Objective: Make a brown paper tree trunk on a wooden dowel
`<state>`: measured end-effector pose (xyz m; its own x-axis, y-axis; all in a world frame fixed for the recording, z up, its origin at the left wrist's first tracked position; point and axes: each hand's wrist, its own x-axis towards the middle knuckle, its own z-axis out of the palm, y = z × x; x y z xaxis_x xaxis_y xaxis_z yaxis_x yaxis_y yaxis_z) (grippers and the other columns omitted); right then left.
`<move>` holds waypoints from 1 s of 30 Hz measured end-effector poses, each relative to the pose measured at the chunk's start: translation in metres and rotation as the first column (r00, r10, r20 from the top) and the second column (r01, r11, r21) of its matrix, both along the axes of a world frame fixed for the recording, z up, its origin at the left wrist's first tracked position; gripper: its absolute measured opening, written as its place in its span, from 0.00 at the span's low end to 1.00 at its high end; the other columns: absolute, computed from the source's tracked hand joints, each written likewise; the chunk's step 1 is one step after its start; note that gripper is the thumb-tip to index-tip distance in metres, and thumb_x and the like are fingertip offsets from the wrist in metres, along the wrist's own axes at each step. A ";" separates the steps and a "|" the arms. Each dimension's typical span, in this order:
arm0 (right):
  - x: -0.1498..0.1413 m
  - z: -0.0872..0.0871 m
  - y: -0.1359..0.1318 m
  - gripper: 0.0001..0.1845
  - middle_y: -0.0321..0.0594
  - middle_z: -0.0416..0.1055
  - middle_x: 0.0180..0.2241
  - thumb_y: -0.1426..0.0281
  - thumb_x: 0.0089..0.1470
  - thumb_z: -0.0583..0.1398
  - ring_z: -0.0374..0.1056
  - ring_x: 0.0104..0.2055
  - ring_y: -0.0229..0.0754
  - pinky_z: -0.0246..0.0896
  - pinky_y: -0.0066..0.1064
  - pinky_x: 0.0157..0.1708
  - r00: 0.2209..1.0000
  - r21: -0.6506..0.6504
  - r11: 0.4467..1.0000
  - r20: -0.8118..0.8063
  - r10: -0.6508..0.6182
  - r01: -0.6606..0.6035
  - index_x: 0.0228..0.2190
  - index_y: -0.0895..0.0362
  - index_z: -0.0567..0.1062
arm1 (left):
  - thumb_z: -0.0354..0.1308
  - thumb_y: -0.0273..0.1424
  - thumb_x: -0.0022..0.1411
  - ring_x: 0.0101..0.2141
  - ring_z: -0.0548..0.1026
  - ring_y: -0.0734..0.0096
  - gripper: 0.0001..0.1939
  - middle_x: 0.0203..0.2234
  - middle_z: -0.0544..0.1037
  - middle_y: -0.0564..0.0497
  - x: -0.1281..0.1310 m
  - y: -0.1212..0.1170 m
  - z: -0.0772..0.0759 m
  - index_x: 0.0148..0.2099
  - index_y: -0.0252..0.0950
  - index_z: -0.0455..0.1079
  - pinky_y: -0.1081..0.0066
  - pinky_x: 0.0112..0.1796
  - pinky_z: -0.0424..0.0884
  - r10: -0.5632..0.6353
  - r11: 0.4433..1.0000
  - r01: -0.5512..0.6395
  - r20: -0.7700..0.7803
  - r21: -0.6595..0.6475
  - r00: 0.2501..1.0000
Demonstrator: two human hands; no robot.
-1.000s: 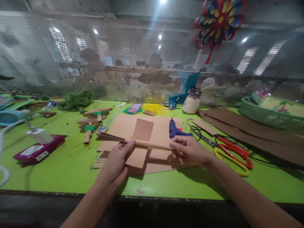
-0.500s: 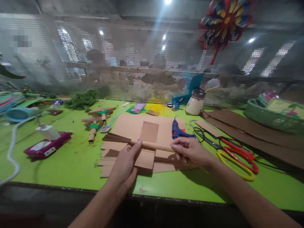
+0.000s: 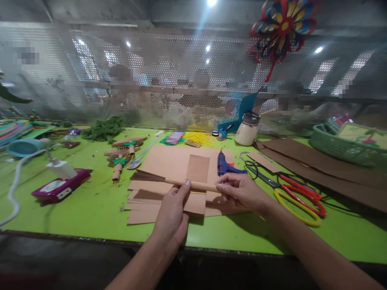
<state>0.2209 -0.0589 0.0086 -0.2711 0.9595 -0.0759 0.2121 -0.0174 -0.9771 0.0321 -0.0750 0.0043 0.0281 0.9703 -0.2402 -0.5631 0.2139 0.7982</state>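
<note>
Holding a slim tan rolled-paper tube with a dark-brown fringed end in both hands, low over a pile of flat tan paper sheets, roughly mid-view, laid along the 9-to-3 line with the fringe at 9. Partly closed with the left hand: gripping near mid-tube, thumb on top, fingers mostly hidden underneath. Nearly closed with the right hand: pinching the 3 o'clock end between thumb and forefinger, rest curled, exact contact hard to make out. Could uncoil on easing the left thumb, more so if rolled slack or unglued; can't tell which. Could kink between the two grips from squeezing or pushing inward too hard; probably thin-walled. Could crush or snag the fringe on the sheets below, being unsupported past the left hand. Might skew the square brown paper piece at 12 by shifting the tube; can't tell if attached. Worth watching between 1 and 2 o'clock: the blue plastic pistol-shaped glue gun, just beside the right fingertips, easy to knock with a small lift of that hand, and a burn risk if hot; heat not readable. Less pressing: catching the right forearm on the large metal scissors with red and yellow handles at 3 o'clock.
</note>
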 end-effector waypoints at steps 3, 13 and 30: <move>0.001 -0.001 0.000 0.21 0.30 0.65 0.17 0.54 0.48 0.65 0.55 0.15 0.28 0.47 0.22 0.15 1.000 0.001 1.000 0.003 -0.002 0.002 0.31 0.59 0.73 | 0.60 0.29 0.60 0.41 0.79 0.59 0.07 0.36 0.82 0.46 0.003 -0.001 0.002 0.41 0.33 0.70 0.65 0.41 0.75 -0.013 1.000 0.013 -0.015 -0.005 1.000; 0.003 -0.005 0.003 0.19 0.31 0.66 0.17 0.55 0.49 0.65 0.54 0.16 0.29 0.47 0.23 0.16 0.999 -0.003 1.000 0.032 0.009 -0.009 0.31 0.59 0.73 | 0.63 0.29 0.56 0.41 0.79 0.58 0.11 0.34 0.82 0.45 0.002 -0.003 -0.002 0.42 0.32 0.70 0.65 0.42 0.75 -0.029 0.999 0.029 -0.015 0.014 0.999; -0.008 0.039 0.010 0.20 0.44 0.75 0.36 0.52 0.53 0.61 0.69 0.40 0.46 0.64 0.36 0.43 0.988 0.223 0.964 0.091 0.127 -0.145 0.34 0.56 0.76 | 0.67 0.38 0.53 0.43 0.79 0.52 0.27 0.41 0.81 0.41 0.002 -0.004 0.007 0.53 0.33 0.70 0.61 0.43 0.75 -0.158 0.982 0.153 0.039 0.110 0.987</move>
<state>0.2131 -0.0484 0.0480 -0.4023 0.9082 0.1152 0.2698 0.2378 -0.9331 0.0339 -0.0787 0.0111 0.1897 0.9731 -0.1311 -0.5670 0.2176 0.7944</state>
